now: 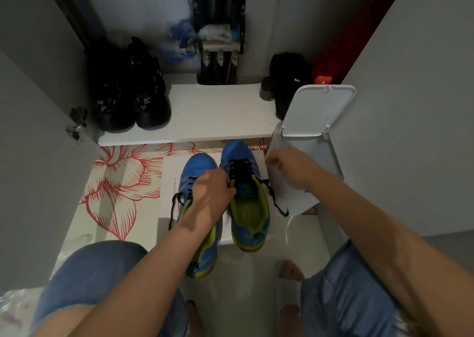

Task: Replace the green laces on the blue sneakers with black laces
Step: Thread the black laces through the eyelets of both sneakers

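Right now my left hand is curled over the blue sneakers at the middle of the frame, fingers gripping where their inner collars meet. Both sit side by side on a white sheet over the red-flowered mat, with black laces threaded and loose ends trailing. My right hand is at the front edge of the open white bin, centre right, fingers curled; whether it pinches anything I cannot tell.
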{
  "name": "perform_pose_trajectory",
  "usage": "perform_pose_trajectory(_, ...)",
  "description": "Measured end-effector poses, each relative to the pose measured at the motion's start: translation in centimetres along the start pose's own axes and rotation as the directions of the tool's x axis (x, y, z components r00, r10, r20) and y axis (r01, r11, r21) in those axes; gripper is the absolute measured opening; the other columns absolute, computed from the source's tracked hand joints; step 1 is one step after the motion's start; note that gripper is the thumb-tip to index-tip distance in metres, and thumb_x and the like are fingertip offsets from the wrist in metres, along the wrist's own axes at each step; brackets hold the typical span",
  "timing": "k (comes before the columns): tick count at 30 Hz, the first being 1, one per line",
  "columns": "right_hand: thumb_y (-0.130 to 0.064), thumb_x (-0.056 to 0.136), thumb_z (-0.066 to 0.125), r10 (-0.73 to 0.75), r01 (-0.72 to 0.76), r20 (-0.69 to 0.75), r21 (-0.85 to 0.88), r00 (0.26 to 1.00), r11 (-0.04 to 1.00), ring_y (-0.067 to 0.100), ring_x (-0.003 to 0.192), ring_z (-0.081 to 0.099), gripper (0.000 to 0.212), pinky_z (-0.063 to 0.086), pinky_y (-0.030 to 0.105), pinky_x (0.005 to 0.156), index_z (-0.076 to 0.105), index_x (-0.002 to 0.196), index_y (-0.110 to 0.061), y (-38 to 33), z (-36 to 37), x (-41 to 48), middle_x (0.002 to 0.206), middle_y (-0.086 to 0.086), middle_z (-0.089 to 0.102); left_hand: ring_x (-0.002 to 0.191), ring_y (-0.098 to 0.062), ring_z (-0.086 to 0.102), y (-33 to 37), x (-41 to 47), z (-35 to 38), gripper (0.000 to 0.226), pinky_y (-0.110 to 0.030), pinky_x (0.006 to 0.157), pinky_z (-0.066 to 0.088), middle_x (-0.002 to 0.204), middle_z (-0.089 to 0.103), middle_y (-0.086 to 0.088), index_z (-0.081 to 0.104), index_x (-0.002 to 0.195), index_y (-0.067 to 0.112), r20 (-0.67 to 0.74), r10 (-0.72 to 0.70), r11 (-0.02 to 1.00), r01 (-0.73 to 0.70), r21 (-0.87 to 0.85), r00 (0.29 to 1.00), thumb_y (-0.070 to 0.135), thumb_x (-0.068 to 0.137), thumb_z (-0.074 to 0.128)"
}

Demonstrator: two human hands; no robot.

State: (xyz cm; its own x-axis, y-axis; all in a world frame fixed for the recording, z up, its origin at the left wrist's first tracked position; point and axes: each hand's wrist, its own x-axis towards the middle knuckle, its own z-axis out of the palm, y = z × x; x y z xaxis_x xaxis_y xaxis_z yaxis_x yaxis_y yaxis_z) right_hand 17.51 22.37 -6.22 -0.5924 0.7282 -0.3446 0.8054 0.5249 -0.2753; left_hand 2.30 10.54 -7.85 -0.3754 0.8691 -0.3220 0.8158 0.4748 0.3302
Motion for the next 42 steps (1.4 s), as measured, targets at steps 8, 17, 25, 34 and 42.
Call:
perform_pose_trajectory(8, -0.006, 0.089, 0.054, -0.073, 0.079, 0.228, -0.014, 0.971, 0.997, 0.028, 0.105, 0.058, 0.027, 0.047, 0.033, 0.091, 0.064, 0.114, -0.004, 0.2, 3.0, 1.6, 0.117, 0.014, 0.062, 0.067, -0.016, 0.054, -0.9, -0.2, -0.1, 0.021, -0.021, 0.056, 0.039, 0.075, 0.06, -0.005, 0.071, 0.086, 0.007, 0.002, 0.019, 0.999, -0.019, -0.026, 1.0, 0.022, 0.088, 0.056)
perform_pose_trajectory(17, -0.008, 0.092, 0.052, -0.121, 0.07, 0.214, 0.231, 0.969, 0.97, 0.021, 0.096, 0.057, 0.02, 0.041, 0.019, 0.079, 0.066, 0.105, -0.004, -0.7, 2.6, 1.3, 0.109, 0.012, 0.064, 0.066, -0.016, 0.053, -0.9, -0.3, -0.3, 0.022, -0.02, 0.054, 0.037, 0.073, 0.057, -0.004, 0.07, 0.086, 0.008, 0.039, 0.021, 1.0, -0.021, -0.016, 0.999, 0.022, 0.089, 0.055)
perform_pose_trajectory(25, 0.0, 0.084, 0.062, -0.133, 0.056, 0.31, 0.246, 0.941, 0.968, 0.024, 0.084, 0.058, 0.021, 0.049, 0.028, 0.074, 0.06, 0.104, 0.0, -0.5, 2.6, 1.0, 0.105, 0.018, 0.064, 0.067, -0.016, 0.054, -0.7, -0.1, -0.5, 0.02, -0.02, 0.051, 0.036, 0.065, 0.051, 0.0, 0.07, 0.087, 0.007, 0.056, 0.005, 1.0, -0.005, -0.01, 0.998, 0.023, 0.089, 0.056)
perform_pose_trajectory(34, -0.008, 0.086, 0.063, -0.118, 0.02, 0.314, 0.3, 0.942, 0.954, 0.013, 0.085, 0.054, 0.019, 0.043, 0.015, 0.068, 0.063, 0.105, -0.003, 0.0, 2.7, 0.9, 0.085, -0.002, 0.057, 0.086, -0.023, 0.064, -0.4, 0.0, -0.7, 0.023, -0.028, 0.07, 0.049, 0.08, 0.057, -0.005, 0.069, 0.098, 0.005, 0.098, 0.014, 1.0, -0.015, 0.013, 0.995, 0.023, 0.09, 0.058)
perform_pose_trajectory(42, -0.016, 0.088, 0.059, -0.002, -0.093, 0.179, 0.519, 0.984, 0.85, 0.018, 0.078, 0.055, 0.008, 0.047, 0.031, 0.075, 0.052, 0.085, -0.015, -0.2, 2.2, 1.2, 0.08, 0.005, 0.057, 0.072, -0.018, 0.055, -0.6, 0.2, -0.7, 0.021, -0.028, 0.065, 0.046, 0.076, 0.057, -0.006, 0.069, 0.092, 0.004, 0.098, 0.018, 1.0, -0.016, -0.012, 0.995, 0.022, 0.088, 0.059)
